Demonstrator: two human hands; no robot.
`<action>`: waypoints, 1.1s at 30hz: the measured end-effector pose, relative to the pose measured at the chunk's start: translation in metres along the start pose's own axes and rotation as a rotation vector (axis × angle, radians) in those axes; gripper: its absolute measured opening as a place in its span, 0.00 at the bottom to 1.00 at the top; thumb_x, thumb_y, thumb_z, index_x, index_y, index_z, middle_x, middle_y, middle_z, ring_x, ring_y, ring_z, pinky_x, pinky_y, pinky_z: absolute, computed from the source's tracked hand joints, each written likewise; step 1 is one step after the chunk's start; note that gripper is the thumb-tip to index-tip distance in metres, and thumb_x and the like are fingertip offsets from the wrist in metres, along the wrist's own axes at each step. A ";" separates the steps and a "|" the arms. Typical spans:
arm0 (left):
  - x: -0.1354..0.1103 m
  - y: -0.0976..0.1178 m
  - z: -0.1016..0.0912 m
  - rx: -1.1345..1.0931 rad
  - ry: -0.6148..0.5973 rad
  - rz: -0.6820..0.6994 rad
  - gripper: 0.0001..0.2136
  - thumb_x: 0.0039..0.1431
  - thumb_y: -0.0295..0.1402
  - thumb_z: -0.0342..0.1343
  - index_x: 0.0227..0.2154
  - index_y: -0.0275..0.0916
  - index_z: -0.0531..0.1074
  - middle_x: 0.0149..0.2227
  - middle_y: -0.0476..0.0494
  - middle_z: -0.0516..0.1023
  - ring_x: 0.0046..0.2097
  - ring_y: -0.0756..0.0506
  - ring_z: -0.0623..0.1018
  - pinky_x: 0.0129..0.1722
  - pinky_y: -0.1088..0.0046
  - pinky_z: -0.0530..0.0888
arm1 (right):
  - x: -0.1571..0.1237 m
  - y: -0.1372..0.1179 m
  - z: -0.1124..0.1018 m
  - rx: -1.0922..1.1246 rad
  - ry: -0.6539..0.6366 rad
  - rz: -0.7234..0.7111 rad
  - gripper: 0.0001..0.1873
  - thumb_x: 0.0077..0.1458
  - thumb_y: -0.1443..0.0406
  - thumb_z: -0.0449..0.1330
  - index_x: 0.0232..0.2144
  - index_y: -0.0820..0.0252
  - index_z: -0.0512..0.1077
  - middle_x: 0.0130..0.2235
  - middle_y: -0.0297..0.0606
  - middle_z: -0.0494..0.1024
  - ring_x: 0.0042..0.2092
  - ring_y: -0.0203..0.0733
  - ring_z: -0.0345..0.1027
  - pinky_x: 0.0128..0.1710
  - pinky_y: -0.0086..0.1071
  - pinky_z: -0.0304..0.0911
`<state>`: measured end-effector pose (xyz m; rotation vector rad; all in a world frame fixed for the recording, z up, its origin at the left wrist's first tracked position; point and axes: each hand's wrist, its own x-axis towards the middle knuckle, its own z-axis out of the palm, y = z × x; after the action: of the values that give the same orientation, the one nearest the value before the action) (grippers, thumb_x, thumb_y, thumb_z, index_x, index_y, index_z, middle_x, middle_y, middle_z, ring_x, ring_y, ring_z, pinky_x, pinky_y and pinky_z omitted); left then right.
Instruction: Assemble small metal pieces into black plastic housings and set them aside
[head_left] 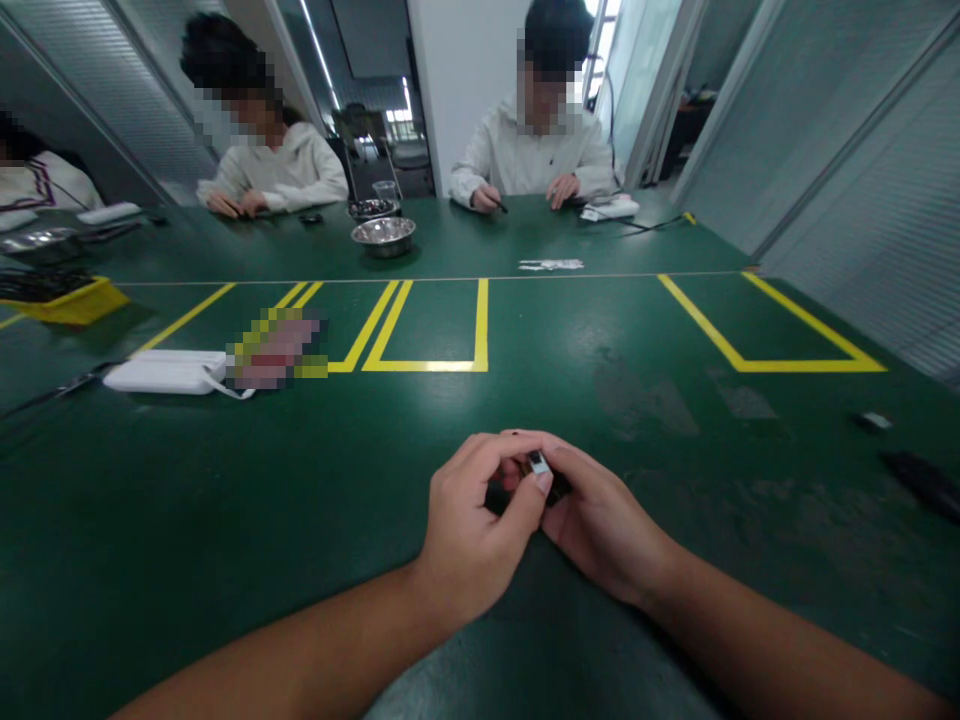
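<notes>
Both my hands are brought together above the green table (315, 520), near its front middle. My left hand (476, 510) pinches a small black piece with a pale, whitish end (538, 463) between thumb and forefinger. Close against it, my right hand (600, 505) curls its fingers round the same small piece, with its thumb beside the pale end. Something dark shows between the two palms, mostly hidden by the fingers, so its full shape cannot be made out.
Left are a white power bank-like block (169, 372) with a cable and a yellow bin (67, 300) of dark parts. Metal bowls (384, 236) stand farther back. Yellow tape (427, 366) marks the table. A dark object (922, 480) lies right. Several people (532, 150) sit opposite.
</notes>
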<state>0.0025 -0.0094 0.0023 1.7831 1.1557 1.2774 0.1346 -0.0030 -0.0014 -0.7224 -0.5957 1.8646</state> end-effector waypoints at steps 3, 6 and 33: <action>0.001 0.001 -0.001 0.036 0.013 0.048 0.08 0.61 0.28 0.57 0.43 0.42 0.76 0.35 0.47 0.76 0.39 0.46 0.76 0.42 0.66 0.74 | 0.001 -0.002 0.000 0.020 0.049 0.021 0.11 0.56 0.61 0.62 0.40 0.58 0.79 0.36 0.36 0.77 0.35 0.35 0.66 0.29 0.27 0.60; 0.002 0.001 -0.001 0.065 0.038 0.080 0.07 0.60 0.28 0.57 0.41 0.40 0.75 0.36 0.46 0.75 0.38 0.47 0.76 0.42 0.67 0.74 | 0.001 -0.003 -0.001 0.030 0.068 0.016 0.11 0.55 0.61 0.63 0.40 0.58 0.79 0.37 0.37 0.77 0.34 0.35 0.66 0.30 0.27 0.61; -0.002 -0.005 -0.003 -0.052 -0.041 0.035 0.08 0.66 0.32 0.51 0.40 0.41 0.75 0.33 0.45 0.76 0.36 0.45 0.78 0.37 0.66 0.74 | 0.000 -0.001 -0.003 0.009 0.050 0.031 0.15 0.52 0.58 0.65 0.41 0.58 0.79 0.34 0.36 0.76 0.32 0.35 0.66 0.30 0.28 0.62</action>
<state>-0.0021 -0.0091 -0.0012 1.7902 1.0639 1.2738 0.1370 -0.0021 -0.0026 -0.7743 -0.5464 1.8708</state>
